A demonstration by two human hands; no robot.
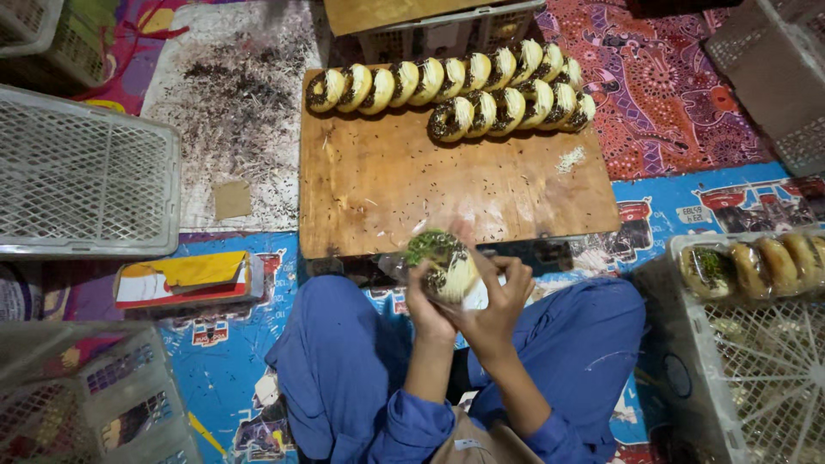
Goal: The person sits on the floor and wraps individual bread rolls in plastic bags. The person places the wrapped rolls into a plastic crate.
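Both hands met over the lap, gripping one doughnut [443,262] with pale icing and dark-green sprinkles, partly inside a clear plastic wrapper [404,258]. Left hand [427,308] clenched around its lower left side, fingers curled under it. Right hand [501,301] grasped the right side, thumb and fingers pinching the wrapper edge against the pastry. Doughnut sat upright between the palms, just in front of the near edge of the wooden board [447,185], above the person's knees in blue trousers [344,361].

Board lay flat on the floor, scattered with dark crumbs; small pile of pale shreds [570,159] near its right side. Along the far edge stood two rows of iced doughnuts [455,86] on edge, leaning on each other, back row longer, front row shorter and to the right. Behind them a grey plastic crate [438,34] with a board on top.

Right of the person, a white crate [748,361] holding a row of wrapped doughnuts [756,262] along its far wall. Left of the board, a grey basket tray [82,176] upside down or on its side, cannot tell which. Near it a flat red-yellow-white packet [185,279] on the floor. Bottom left another grey crate [86,395]. Square of brown card [232,199] on a crumb-covered pale sheet [232,112]. Patterned mats covered the floor [679,86]
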